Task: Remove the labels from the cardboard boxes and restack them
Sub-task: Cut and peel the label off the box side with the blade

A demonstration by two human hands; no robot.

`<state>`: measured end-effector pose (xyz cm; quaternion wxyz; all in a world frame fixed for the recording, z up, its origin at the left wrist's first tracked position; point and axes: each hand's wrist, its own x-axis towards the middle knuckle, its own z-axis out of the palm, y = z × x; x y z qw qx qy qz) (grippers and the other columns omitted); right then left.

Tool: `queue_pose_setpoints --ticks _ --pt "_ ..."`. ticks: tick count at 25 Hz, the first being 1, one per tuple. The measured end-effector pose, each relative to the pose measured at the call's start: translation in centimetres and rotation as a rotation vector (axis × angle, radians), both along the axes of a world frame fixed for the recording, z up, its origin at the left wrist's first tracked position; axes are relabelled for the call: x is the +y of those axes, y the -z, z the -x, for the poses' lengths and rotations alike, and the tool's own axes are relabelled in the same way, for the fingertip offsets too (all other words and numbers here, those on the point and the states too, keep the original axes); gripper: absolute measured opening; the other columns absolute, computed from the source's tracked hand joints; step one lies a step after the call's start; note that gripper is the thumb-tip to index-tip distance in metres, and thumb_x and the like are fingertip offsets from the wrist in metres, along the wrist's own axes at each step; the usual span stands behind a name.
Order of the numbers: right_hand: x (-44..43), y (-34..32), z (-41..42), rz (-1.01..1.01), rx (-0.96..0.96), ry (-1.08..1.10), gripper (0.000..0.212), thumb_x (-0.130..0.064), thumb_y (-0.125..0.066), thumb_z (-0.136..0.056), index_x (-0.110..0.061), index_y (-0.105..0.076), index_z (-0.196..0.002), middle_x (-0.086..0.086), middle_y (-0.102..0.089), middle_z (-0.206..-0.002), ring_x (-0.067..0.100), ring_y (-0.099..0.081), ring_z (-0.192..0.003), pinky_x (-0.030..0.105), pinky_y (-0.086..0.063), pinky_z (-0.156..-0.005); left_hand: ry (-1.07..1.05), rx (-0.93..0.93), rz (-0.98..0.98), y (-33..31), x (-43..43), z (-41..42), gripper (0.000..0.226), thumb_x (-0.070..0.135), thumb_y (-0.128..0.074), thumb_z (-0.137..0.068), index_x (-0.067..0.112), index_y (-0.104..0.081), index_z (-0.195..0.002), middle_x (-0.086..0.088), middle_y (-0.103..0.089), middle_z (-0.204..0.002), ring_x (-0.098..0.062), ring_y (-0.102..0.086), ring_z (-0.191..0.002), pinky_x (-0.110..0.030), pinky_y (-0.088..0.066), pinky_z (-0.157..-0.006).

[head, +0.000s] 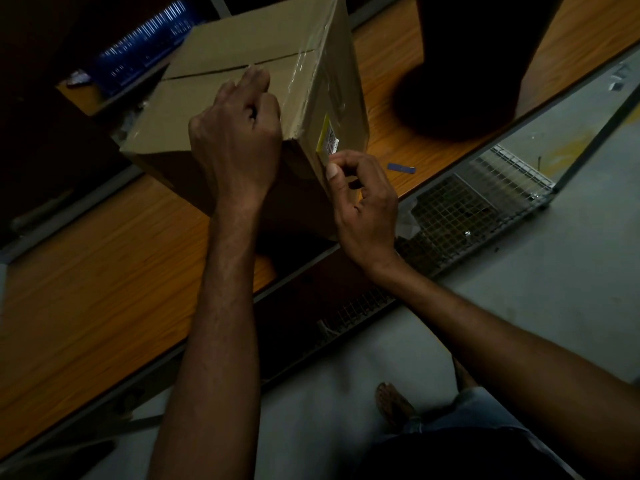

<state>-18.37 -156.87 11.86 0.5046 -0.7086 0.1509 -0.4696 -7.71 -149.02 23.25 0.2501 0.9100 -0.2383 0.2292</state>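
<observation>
- Head view: left hand [239, 133] sits on top of the cardboard box [242, 53], right at its near corner. The forearm reaches straight up from the bottom of the frame.
- Left grip is curled into a loose fist, knuckles up, fingers tucked down against the box top. It holds nothing that I can make out.
- Right hand [363, 199] comes in from the lower right with the wrist bent and the palm turned toward the box's right side face.
- Right grip is nearly closed: thumb and forefinger pinch the lower end of the label [329, 138], and the other fingers are curled in behind.
- The box stands on the wooden worktop [86, 271] with one vertical corner edge toward the camera. Its top seam runs left to right, and clear tape wraps over the right-hand top edge.
- The label is stuck flat on that right side face, close to the near corner edge. Its long axis runs up the face, with a yellow stripe along its left edge.
- The count: one box, one label in view, two hands on the job.
- One small blue strip [401, 168] lies on the worktop just right of the right hand.
- A wire mesh rack [467, 209] sits below the worktop's edge.
</observation>
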Motion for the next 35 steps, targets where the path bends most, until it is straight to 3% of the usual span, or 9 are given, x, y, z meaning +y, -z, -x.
queue_pose_setpoints --ticks 4,9,13,16,22,26,28,30,35 --pt "-0.1 0.0 -0.1 -0.053 0.009 0.006 0.012 -0.017 -0.062 -0.103 -0.009 -0.07 -0.108 -0.007 -0.065 -0.104 0.009 -0.063 -0.097 0.035 -0.055 -0.078 -0.017 0.011 -0.012 -0.2 -0.1 0.1 0.051 0.04 -0.033 -0.099 0.031 -0.061 -0.139 0.015 -0.053 -0.15 -0.006 -0.043 -0.142 -0.023 -0.021 -0.112" --pt "-0.3 -0.3 0.6 -0.045 -0.012 -0.039 0.029 -0.031 -0.057 -0.102 -0.009 -0.07 -0.115 -0.002 -0.07 -0.11 0.012 -0.064 -0.102 0.029 -0.052 -0.082 -0.015 0.006 -0.003 -0.2 -0.2 0.0 0.053 0.042 -0.031 -0.098 0.03 -0.062 -0.138 0.014 -0.054 -0.148 -0.007 -0.048 -0.139 -0.028 -0.027 -0.117" --pt "-0.5 -0.6 0.0 0.031 0.003 0.024 0.018 -0.025 -0.068 -0.1 -0.01 -0.071 -0.109 -0.005 -0.068 -0.104 0.015 -0.063 -0.097 0.029 -0.05 -0.079 -0.02 0.015 0.006 -0.1 -0.2 0.0 0.057 0.047 -0.028 -0.095 0.031 -0.062 -0.138 0.014 -0.054 -0.148 -0.006 -0.045 -0.141 -0.03 -0.028 -0.118" --pt "-0.6 -0.4 -0.2 0.061 0.006 0.045 0.012 -0.018 -0.066 -0.102 -0.007 -0.071 -0.103 -0.007 -0.064 -0.098 0.013 -0.061 -0.093 0.03 -0.049 -0.075 -0.025 0.015 -0.001 -0.1 -0.2 0.0 0.056 0.046 -0.028 -0.096 0.032 -0.06 -0.14 0.015 -0.053 -0.15 -0.005 -0.043 -0.142 -0.022 -0.021 -0.113" --pt "-0.3 -0.3 0.2 -0.102 0.004 -0.028 0.026 -0.029 -0.05 -0.105 -0.007 -0.066 -0.106 0.0 -0.066 -0.101 0.018 -0.064 -0.094 0.041 -0.054 -0.074 -0.029 0.022 -0.014 -0.2 -0.1 0.1 0.05 0.04 -0.033 -0.099 0.033 -0.059 -0.141 0.016 -0.051 -0.151 -0.004 -0.041 -0.143 -0.017 -0.015 -0.103" --pt "-0.4 -0.7 0.3 -0.032 0.024 -0.008 0.027 -0.036 -0.06 -0.101 -0.013 -0.068 -0.113 -0.002 -0.069 -0.105 0.017 -0.065 -0.097 0.031 -0.052 -0.079 -0.019 0.005 -0.008 -0.1 -0.1 0.0 0.051 0.041 -0.033 -0.098 0.031 -0.061 -0.139 0.014 -0.054 -0.149 -0.006 -0.044 -0.142 -0.027 -0.026 -0.115" --pt "-0.6 -0.7 -0.2 -0.025 0.028 0.041 0.016 -0.027 -0.064 -0.102 -0.013 -0.069 -0.108 -0.003 -0.069 -0.099 0.017 -0.064 -0.093 0.037 -0.053 -0.076 -0.026 0.012 -0.002 -0.1 -0.1 -0.1 0.052 0.042 -0.032 -0.097 0.031 -0.061 -0.139 0.015 -0.054 -0.148 -0.006 -0.043 -0.142 -0.026 -0.025 -0.115" --pt "-0.9 -0.5 -0.4 -0.029 0.026 0.073 0.012 -0.02 -0.062 -0.104 -0.01 -0.069 -0.102 -0.004 -0.067 -0.094 0.017 -0.063 -0.088 0.041 -0.052 -0.072 -0.029 0.019 0.001 0.0 -0.1 -0.1 0.052 0.042 -0.032 -0.097 0.031 -0.061 -0.139 0.015 -0.054 -0.148 -0.005 -0.044 -0.142 -0.028 -0.024 -0.115" --pt "-1.1 -0.1 0.2 -0.055 0.032 0.061 0.019 -0.022 -0.053 -0.106 -0.008 -0.064 -0.101 -0.006 -0.061 -0.093 0.018 -0.061 -0.085 0.035 -0.051 -0.069 -0.012 0.002 0.008 0.0 -0.1 -0.2 0.052 0.041 -0.033 -0.097 0.03 -0.063 -0.138 0.013 -0.056 -0.147 -0.007 -0.048 -0.139 -0.035 -0.031 -0.117"
